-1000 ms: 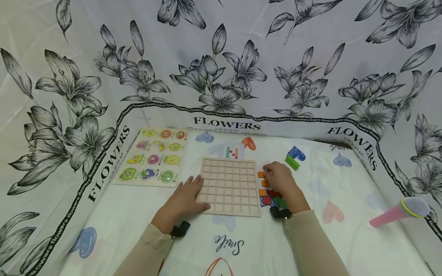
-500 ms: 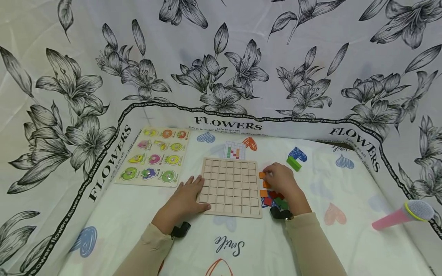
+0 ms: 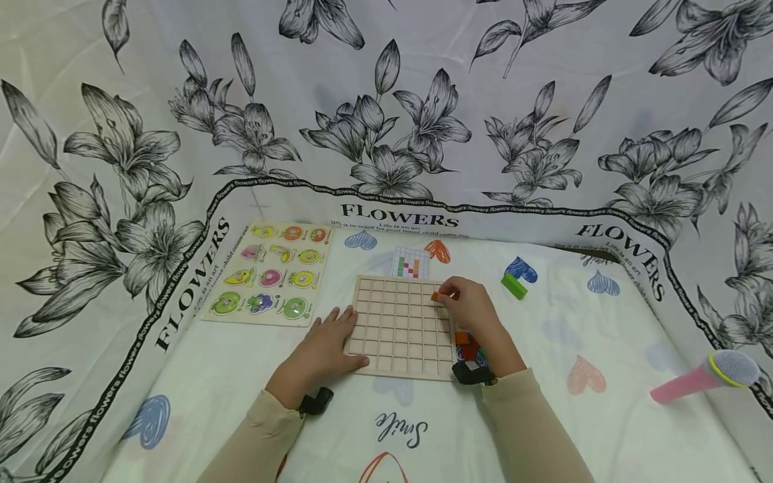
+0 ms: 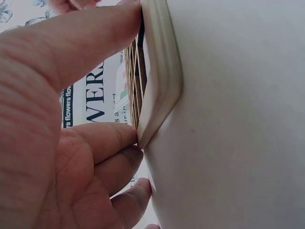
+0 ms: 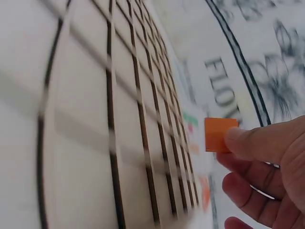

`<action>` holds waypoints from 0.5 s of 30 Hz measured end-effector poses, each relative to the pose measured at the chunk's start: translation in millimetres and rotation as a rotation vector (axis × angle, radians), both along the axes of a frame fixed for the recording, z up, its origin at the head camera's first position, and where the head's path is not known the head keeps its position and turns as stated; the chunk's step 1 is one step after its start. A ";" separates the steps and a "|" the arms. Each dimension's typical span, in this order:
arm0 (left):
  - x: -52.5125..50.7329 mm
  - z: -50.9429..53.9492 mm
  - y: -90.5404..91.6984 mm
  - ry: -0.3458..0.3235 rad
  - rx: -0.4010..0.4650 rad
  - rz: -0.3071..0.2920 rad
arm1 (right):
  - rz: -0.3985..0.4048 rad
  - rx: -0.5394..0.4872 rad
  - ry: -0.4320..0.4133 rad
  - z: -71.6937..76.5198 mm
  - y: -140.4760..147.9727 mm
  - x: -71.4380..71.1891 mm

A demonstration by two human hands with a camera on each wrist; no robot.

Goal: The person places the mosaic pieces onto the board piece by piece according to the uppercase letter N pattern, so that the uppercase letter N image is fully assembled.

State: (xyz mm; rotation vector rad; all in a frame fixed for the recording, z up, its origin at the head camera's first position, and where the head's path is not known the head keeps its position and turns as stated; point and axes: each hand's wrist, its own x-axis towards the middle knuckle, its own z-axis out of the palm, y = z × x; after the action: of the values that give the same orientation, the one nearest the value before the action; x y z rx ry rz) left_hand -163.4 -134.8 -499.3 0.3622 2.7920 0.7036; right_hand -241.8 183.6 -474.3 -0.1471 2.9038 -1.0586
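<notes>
A wooden grid board (image 3: 401, 329) lies flat in the middle of the head view. My left hand (image 3: 320, 352) rests at its left side, fingers spread against the edge and thumb at the near left corner; the left wrist view shows the thumb on the board's rim (image 4: 164, 57). Over the board's far right part, my right hand (image 3: 474, 308) pinches an orange square tile (image 5: 220, 134) between thumb and forefinger. The tile is held above the cells. A small card (image 3: 410, 261) with a coloured square pattern lies just beyond the board.
Orange (image 3: 461, 338) and red tiles (image 3: 468, 353) lie along the board's right edge, partly hidden by my right wrist. A green block (image 3: 514, 286) lies farther right. A fruit puzzle board (image 3: 266, 275) is at left, and a pink toy microphone (image 3: 694, 379) at far right.
My right hand has picked up an orange tile from beside the board and moved left with it over the board's far right part. The left hand has stayed put.
</notes>
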 end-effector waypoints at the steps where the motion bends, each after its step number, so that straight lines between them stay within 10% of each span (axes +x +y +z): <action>1: 0.1 0.6 -0.3 -0.001 0.001 0.001 | 0.028 -0.002 0.000 0.8 -7.1 -0.9; 15: 3.2 5.4 1.0 -0.010 0.018 0.016 | 0.158 0.100 -0.012 -7.6 -40.3 -5.3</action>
State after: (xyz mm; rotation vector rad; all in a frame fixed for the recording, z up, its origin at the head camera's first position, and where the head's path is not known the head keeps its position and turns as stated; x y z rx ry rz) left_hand -160.2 -133.9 -493.9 0.3398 2.7841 0.7325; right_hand -247.1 143.3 -481.9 -0.3569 2.8698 -0.8850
